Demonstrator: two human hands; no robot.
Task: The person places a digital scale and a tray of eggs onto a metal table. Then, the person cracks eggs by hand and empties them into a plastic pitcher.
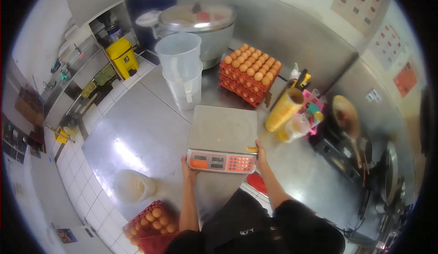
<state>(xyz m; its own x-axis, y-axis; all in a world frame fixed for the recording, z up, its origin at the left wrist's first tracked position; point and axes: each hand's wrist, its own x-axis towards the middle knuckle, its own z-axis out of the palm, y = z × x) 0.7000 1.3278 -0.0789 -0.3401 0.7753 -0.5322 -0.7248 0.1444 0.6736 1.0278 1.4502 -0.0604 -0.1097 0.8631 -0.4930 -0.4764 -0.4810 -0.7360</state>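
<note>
A digital weighing scale (222, 128) with a flat metal top and an orange-and-white front panel is on the steel counter in front of me. At its front left corner, my left hand (189, 168) grips the edge, fingers partly hidden under it. My right hand (261, 154) holds the right side near the front. Beside my right fingers, a small yellow piece (251, 149) lies on the scale top. Just behind the scale stand stacked translucent plastic jugs (186, 78). I cannot tell whether the scale is lifted or resting.
Red trays of eggs (242, 87) are stacked behind, near a large lidded pot (214, 35). To the right are a yellow wrap roll (285, 110), a small plastic jug (296, 127) and a stove (335, 158). At left stand a whitish container (132, 186) and more eggs (156, 220).
</note>
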